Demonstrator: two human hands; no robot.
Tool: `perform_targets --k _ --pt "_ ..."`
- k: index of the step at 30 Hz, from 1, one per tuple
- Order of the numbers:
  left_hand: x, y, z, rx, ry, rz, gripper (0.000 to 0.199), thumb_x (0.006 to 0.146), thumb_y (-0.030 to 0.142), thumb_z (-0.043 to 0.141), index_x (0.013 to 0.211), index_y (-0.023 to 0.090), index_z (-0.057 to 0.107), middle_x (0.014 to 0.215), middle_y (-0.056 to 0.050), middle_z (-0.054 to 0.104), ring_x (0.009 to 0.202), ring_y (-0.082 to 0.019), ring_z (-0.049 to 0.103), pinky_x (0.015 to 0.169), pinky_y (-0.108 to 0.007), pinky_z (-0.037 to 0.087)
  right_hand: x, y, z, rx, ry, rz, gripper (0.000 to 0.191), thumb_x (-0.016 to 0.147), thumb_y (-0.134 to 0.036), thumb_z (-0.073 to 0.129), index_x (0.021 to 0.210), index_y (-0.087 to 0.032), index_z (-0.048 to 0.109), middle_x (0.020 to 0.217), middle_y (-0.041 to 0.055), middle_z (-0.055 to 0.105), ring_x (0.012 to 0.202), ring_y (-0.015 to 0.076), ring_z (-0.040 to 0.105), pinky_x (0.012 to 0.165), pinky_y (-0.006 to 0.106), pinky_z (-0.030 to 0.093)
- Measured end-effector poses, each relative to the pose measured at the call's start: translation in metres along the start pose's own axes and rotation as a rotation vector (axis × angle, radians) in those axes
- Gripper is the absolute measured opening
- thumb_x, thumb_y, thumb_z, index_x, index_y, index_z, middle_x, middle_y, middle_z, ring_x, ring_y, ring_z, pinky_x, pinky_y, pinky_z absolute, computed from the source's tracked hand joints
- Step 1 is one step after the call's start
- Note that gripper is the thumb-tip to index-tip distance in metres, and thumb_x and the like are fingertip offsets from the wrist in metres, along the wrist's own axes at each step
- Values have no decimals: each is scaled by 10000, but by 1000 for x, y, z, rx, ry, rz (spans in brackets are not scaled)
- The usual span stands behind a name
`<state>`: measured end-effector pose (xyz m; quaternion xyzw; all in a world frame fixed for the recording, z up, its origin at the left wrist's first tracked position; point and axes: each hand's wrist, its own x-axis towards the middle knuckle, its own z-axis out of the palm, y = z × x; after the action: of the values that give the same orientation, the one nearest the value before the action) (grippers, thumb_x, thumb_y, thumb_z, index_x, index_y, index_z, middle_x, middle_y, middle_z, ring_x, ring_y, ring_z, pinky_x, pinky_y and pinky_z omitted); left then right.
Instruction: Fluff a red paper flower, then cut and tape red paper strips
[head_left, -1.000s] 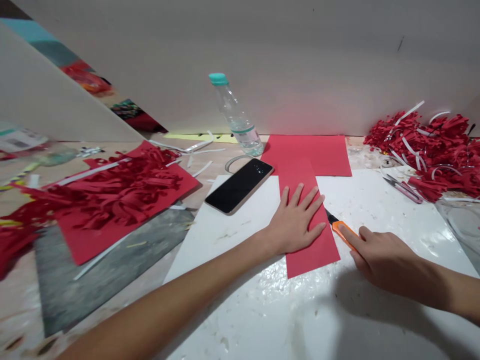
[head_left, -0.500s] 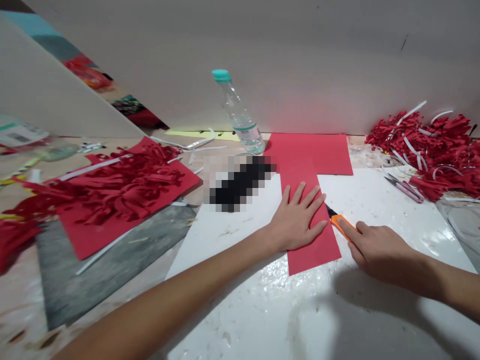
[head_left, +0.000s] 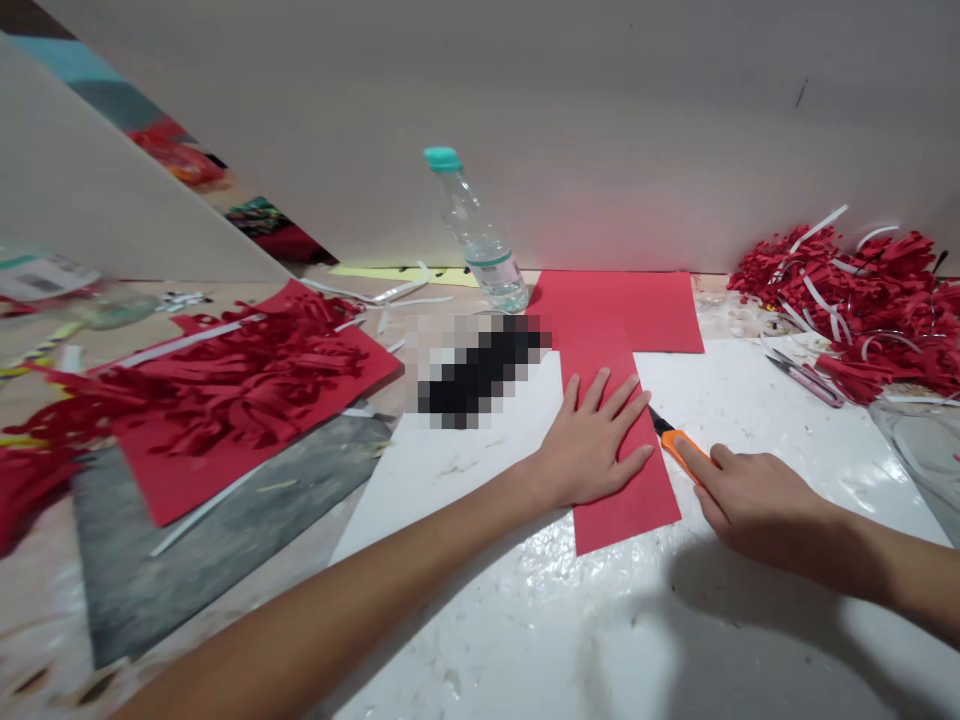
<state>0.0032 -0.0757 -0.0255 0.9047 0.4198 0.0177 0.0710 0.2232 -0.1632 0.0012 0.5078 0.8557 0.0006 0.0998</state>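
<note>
My left hand (head_left: 592,440) lies flat with its fingers spread on a red strip (head_left: 622,520), which looks like foam sheet or thick paper. In my right hand (head_left: 757,495) is an orange utility knife (head_left: 684,455), my index finger stretched along its handle. The dark blade points away to the upper left, its tip at the strip's right edge near my left fingers. Beyond my hand the strip overlaps a wider red sheet (head_left: 667,310) by the wall. Under the strip's near part is a shiny white board (head_left: 480,610).
Behind stands a clear bottle (head_left: 491,255) with a teal cap. Red fringed pieces (head_left: 262,380) lie on a red sheet at left, over a grey board (head_left: 225,545). More red fringe (head_left: 862,280) is heaped at right beside pink-handled scissors (head_left: 810,380). One dark object is pixelated.
The view has shifted very slightly. Both hands, the knife and the red strip keep practically the same positions relative to each other.
</note>
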Motion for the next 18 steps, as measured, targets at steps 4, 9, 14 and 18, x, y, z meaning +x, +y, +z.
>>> perform_targets --k 4,9,14,18 --pt "0 0 2 8 -7 2 734 971 628 317 1572 207 316 1664 -83 221 1529 -446 98 1192 -677 91 -1 -1 -4 6 -46 9 604 901 -121 375 1504 -112 375 965 157 681 594 155 520 508 315 180" --pt "0 2 -4 10 -29 -5 735 975 620 317 1573 192 306 1665 -85 214 1527 -451 99 1190 -678 92 7 -1 -15 95 -140 71 625 948 -195 356 1568 -173 281 963 119 687 565 154 523 514 306 216" --pt "-4 6 -15 2 -48 37 692 963 626 354 1524 224 400 1609 -69 375 1467 -421 299 1170 -598 254 -14 -4 0 -9 -4 -22 624 936 -163 367 1550 -126 263 915 117 684 530 148 541 486 315 210" --pt "-5 5 -8 7 -12 25 748 955 635 372 1551 185 344 1647 -101 281 1507 -439 192 1201 -620 163 -28 -6 6 -57 76 -59 644 909 -133 414 1538 -135 276 868 87 674 521 140 564 474 324 207"
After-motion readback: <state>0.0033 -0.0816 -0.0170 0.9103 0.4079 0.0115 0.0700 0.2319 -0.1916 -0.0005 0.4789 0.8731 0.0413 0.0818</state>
